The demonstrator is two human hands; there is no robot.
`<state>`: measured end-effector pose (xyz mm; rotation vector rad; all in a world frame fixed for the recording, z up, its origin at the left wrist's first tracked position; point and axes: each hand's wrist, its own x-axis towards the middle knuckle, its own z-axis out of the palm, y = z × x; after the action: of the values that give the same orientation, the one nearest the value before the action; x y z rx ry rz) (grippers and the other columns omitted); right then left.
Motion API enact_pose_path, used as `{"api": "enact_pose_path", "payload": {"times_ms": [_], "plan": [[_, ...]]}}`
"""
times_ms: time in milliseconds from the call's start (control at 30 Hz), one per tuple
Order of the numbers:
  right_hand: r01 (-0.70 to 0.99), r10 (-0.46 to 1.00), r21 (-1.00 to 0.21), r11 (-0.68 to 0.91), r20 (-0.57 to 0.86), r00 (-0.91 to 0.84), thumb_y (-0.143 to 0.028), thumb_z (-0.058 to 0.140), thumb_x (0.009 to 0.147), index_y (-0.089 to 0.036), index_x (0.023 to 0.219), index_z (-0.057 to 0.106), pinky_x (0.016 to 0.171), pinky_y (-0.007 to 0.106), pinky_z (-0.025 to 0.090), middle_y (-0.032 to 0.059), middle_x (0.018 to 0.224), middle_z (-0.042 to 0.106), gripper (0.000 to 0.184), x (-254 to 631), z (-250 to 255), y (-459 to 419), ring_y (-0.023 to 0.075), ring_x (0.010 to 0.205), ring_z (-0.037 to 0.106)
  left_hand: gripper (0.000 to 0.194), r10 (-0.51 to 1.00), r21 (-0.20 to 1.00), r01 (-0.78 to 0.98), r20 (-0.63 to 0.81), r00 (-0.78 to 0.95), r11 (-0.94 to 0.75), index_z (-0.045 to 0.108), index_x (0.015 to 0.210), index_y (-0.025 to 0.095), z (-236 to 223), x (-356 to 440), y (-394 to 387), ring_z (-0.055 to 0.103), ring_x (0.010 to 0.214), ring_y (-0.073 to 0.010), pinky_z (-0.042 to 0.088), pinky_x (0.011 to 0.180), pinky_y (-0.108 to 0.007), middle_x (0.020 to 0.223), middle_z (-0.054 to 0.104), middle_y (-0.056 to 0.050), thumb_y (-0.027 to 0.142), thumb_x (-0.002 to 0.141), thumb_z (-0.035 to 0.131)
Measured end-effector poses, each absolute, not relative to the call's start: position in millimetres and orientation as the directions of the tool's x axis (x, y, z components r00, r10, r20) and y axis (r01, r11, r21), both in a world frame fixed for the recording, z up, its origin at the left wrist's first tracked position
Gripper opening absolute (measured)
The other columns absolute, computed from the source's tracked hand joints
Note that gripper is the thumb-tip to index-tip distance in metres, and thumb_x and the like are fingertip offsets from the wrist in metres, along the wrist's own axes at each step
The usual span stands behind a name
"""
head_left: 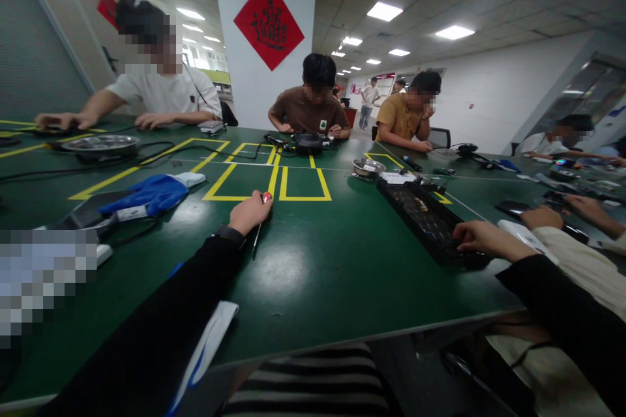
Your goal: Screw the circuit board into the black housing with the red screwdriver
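Note:
My left hand (250,212) is closed around a screwdriver (266,197). Its red handle end shows above my fist, and the thin dark shaft points down toward the green table. On the right, my right hand (476,238) is over the near end of a long black tray (408,215) with divided compartments. Its thumb and fingers are pinched together at the tray; whatever is between them is too small or hidden to name. Some small pale pieces (421,205) lie farther along in the tray, and a white label or paper (397,178) rests at its far end.
Yellow tape rectangles (306,198) mark the green table (313,300). Blue gloves (151,195) lie left, near a metal dish (100,145) and black cables. Another metal dish (368,168) stands beyond the tray. Several people sit around the table; a co-worker's hands (542,216) are close on my right.

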<state>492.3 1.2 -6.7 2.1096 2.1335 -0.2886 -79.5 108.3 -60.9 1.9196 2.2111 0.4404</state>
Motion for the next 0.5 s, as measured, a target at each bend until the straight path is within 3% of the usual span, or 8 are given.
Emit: {"api": "enact_pose_path", "payload": {"times_ms": [300, 500], "plan": [[0.991, 0.991, -0.066, 0.119, -0.046, -0.123, -0.036, 0.053, 0.073, -0.022, 0.084, 0.061, 0.066, 0.032, 0.043, 0.0083, 0.08, 0.068, 0.02, 491.2, -14.2, -16.0, 0.0251, 0.075, 0.061, 0.052, 0.989, 0.337, 0.935, 0.063, -0.137, 0.108, 0.043, 0.115, 0.014, -59.5, -78.2, 105.5, 0.059, 0.098, -0.03, 0.042, 0.074, -0.034, 0.106, 0.062, -0.017, 0.053, 0.083, 0.03], [0.992, 0.998, -0.115, 0.043, -0.03, -0.047, -0.042, 0.054, 0.073, -0.02, 0.085, 0.063, 0.064, 0.031, 0.042, 0.0089, 0.08, 0.068, 0.026, 492.3, -0.4, -11.1, 0.025, 0.074, 0.061, 0.053, 0.988, 0.331, 0.937, 0.063, -0.138, 0.11, 0.043, 0.115, 0.015, -59.4, -78.5, 105.4, 0.059, 0.097, -0.0306, 0.043, 0.074, -0.035, 0.107, 0.062, -0.017, 0.053, 0.082, 0.029]]}}
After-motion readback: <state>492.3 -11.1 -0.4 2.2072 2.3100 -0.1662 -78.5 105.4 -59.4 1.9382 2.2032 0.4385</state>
